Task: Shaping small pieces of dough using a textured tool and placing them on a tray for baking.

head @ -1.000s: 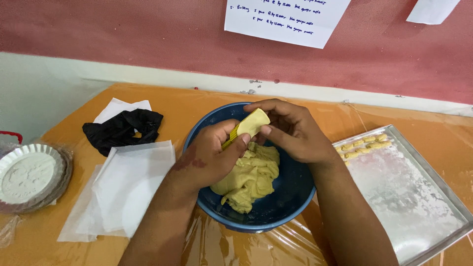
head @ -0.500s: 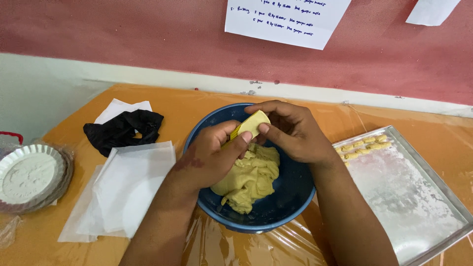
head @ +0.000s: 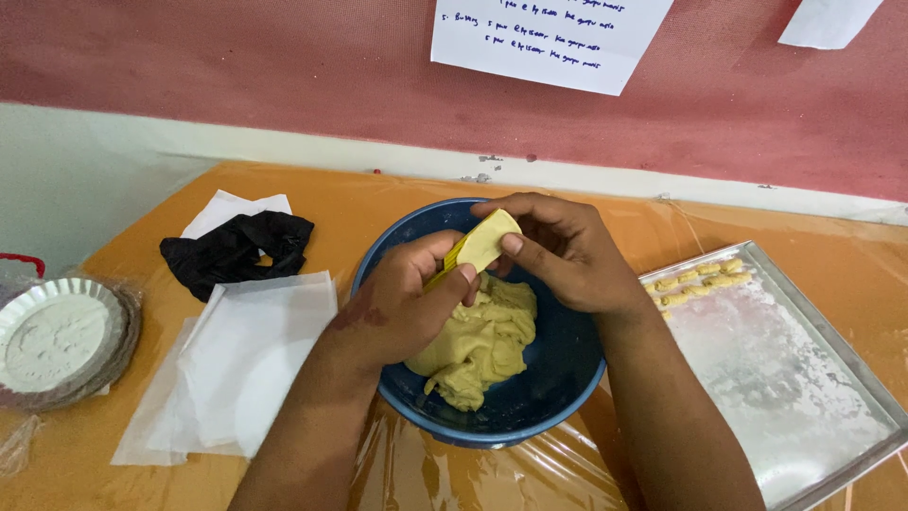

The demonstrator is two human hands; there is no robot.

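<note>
An orange surface (head: 605,222) covered with clear, wrinkled plastic film runs up to a wall that is white along its lower band and dull pink-red above. Two white paper sheets hang on the wall: a larger one (head: 549,38) with handwriting in blue ink at top centre, and a smaller blank-looking one (head: 828,19) at the top right.

At the middle stands a round, smooth blue bowl (head: 558,364) holding a lumpy mass of soft pale-yellow dough (head: 478,345). Above the bowl, the left hand (head: 402,308) and the right hand (head: 567,251) meet. The fingers of both hands are closed on a small flat piece of dough (head: 484,241), pale and rounded at its top, which is held just above the mass, with something brighter yellow at its lower edge; what that is cannot be told.

To the right lies a rectangular metal tray (head: 842,364), dusted with white flour, with a row of small shaped dough pieces (head: 700,276) at its far end. To the left lie translucent white paper sheets (head: 246,360), a crumpled black glove (head: 236,248) on another white sheet, and a fluted foil dish of white flour (head: 57,336) at the far left edge.
</note>
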